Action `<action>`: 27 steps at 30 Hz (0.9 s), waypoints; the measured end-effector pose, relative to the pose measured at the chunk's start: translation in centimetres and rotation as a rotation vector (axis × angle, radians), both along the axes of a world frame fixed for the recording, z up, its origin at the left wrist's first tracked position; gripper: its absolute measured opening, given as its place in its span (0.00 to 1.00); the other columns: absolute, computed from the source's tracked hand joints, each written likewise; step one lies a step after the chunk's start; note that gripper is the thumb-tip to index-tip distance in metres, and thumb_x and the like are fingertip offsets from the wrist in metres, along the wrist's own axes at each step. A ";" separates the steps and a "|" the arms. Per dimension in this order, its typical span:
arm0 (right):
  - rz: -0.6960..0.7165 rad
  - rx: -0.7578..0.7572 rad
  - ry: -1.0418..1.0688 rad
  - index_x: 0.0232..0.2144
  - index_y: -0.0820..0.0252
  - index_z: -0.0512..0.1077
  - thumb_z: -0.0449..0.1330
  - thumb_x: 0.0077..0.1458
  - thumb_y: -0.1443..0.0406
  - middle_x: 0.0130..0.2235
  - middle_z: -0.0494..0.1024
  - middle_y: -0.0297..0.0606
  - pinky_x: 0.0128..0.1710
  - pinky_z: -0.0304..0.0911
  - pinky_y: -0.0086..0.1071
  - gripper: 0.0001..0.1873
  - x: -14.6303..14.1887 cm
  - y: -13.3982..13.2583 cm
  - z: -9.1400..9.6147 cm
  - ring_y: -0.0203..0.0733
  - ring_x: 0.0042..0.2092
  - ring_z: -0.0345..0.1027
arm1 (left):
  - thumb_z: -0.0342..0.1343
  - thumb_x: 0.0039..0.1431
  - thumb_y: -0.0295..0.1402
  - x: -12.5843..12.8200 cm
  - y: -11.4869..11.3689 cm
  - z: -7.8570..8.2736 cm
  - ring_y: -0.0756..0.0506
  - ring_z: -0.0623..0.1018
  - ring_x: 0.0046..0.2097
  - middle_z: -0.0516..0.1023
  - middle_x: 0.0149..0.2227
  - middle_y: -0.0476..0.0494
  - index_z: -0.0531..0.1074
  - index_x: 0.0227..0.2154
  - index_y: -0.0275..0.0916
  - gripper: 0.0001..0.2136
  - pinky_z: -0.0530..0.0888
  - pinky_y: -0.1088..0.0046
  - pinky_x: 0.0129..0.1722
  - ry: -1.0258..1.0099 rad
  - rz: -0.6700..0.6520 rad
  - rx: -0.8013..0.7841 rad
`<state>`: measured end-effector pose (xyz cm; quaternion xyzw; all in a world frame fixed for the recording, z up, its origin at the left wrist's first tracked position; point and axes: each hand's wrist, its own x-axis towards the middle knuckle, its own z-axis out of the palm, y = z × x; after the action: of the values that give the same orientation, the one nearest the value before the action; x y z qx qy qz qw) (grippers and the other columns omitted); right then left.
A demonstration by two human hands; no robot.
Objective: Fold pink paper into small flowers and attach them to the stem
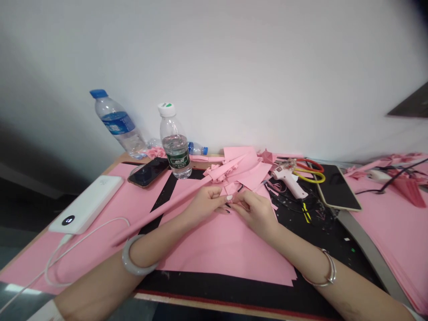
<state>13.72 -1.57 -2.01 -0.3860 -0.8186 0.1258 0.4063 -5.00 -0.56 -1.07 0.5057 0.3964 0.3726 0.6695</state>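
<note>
- Two grips: left hand point(203, 204) and right hand point(253, 214) pinch folded pink paper point(230, 197) at center
- Long pink strip point(160, 211) runs from it toward 8 o'clock
- Hot glue gun point(287, 183) at 2 o'clock

The left hand point(204, 205) and right hand point(251, 213) meet near the middle of the surface point(214, 304), their fingertips pinching a small folded piece of pink paper point(230, 189) between them. A long pink paper strip point(160, 211) runs diagonally from near the left hand's wrist side toward the far edge, creased lengthwise and lying flat. Just beyond the hands sits a crumpled bunch of folded pink paper point(217, 173), joined to the strip's upper end. Under both forearms lies a large flat pink sheet point(224, 249), its lower edge slightly ragged, near the surface's front edge.
</note>
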 end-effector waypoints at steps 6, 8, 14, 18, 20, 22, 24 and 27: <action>-0.126 -0.196 0.117 0.30 0.55 0.62 0.53 0.63 0.65 0.22 0.66 0.29 0.23 0.53 0.29 0.07 0.0 0.0 0.8 0.36 0.22 0.58 | 0.69 0.46 0.48 0.1 0.0 0.3 0.42 0.83 0.37 0.83 0.35 0.39 0.76 0.33 0.33 0.22 0.79 0.66 0.39 -0.047 0.004 -0.045; -0.129 -0.259 0.092 0.28 0.55 0.59 0.51 0.64 0.64 0.21 0.65 0.28 0.23 0.52 0.29 0.10 0.0 0.2 0.8 0.36 0.22 0.58 | 0.70 0.47 0.46 0.0 0.0 0.1 0.40 0.84 0.37 0.83 0.36 0.38 0.76 0.34 0.33 0.20 0.79 0.65 0.39 -0.061 -0.016 -0.055; -0.040 -0.289 0.002 0.22 0.54 0.52 0.47 0.64 0.64 0.20 0.60 0.28 0.23 0.48 0.30 0.17 -0.1 0.6 0.5 0.36 0.22 0.55 | 0.70 0.47 0.45 0.0 0.0 -0.3 0.40 0.85 0.37 0.84 0.35 0.38 0.76 0.33 0.33 0.19 0.78 0.67 0.38 -0.104 -0.046 -0.088; -0.019 -0.276 -0.005 0.23 0.54 0.52 0.48 0.63 0.66 0.20 0.59 0.28 0.23 0.48 0.29 0.16 -0.1 0.8 0.5 0.36 0.22 0.54 | 0.71 0.46 0.43 0.0 0.2 -0.5 0.39 0.85 0.38 0.84 0.35 0.37 0.77 0.33 0.32 0.19 0.79 0.64 0.41 -0.133 -0.052 -0.102; -0.019 -0.270 -0.020 0.23 0.53 0.52 0.48 0.62 0.66 0.20 0.60 0.28 0.23 0.48 0.29 0.15 0.0 0.9 0.5 0.36 0.22 0.53 | 0.71 0.46 0.43 0.0 0.3 -0.4 0.39 0.85 0.38 0.84 0.36 0.35 0.77 0.34 0.32 0.19 0.79 0.65 0.41 -0.121 -0.055 -0.109; -0.019 -0.262 -0.040 0.23 0.53 0.52 0.47 0.61 0.67 0.20 0.60 0.28 0.23 0.49 0.29 0.14 0.0 1.0 0.5 0.36 0.22 0.54 | 0.71 0.47 0.43 0.0 0.2 -0.3 0.40 0.85 0.39 0.84 0.38 0.34 0.78 0.36 0.31 0.20 0.78 0.66 0.40 -0.108 -0.060 -0.111; -0.020 -0.256 -0.058 0.24 0.53 0.52 0.47 0.61 0.68 0.21 0.60 0.29 0.23 0.49 0.29 0.13 0.1 1.0 0.4 0.37 0.22 0.54 | 0.71 0.48 0.42 0.0 0.2 -0.2 0.40 0.85 0.40 0.84 0.39 0.34 0.78 0.37 0.31 0.19 0.78 0.67 0.40 -0.103 -0.066 -0.104; -0.030 -0.259 -0.070 0.24 0.52 0.52 0.47 0.61 0.67 0.21 0.60 0.29 0.23 0.50 0.30 0.13 0.1 1.0 0.3 0.38 0.22 0.54 | 0.70 0.49 0.41 -0.1 0.1 -0.2 0.39 0.84 0.41 0.84 0.41 0.33 0.78 0.37 0.32 0.18 0.78 0.67 0.41 -0.098 -0.074 -0.095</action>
<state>13.78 -0.52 -1.66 -0.4516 -0.8032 0.2109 0.3263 -5.08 -0.43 -1.24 0.4688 0.3612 0.3528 0.7248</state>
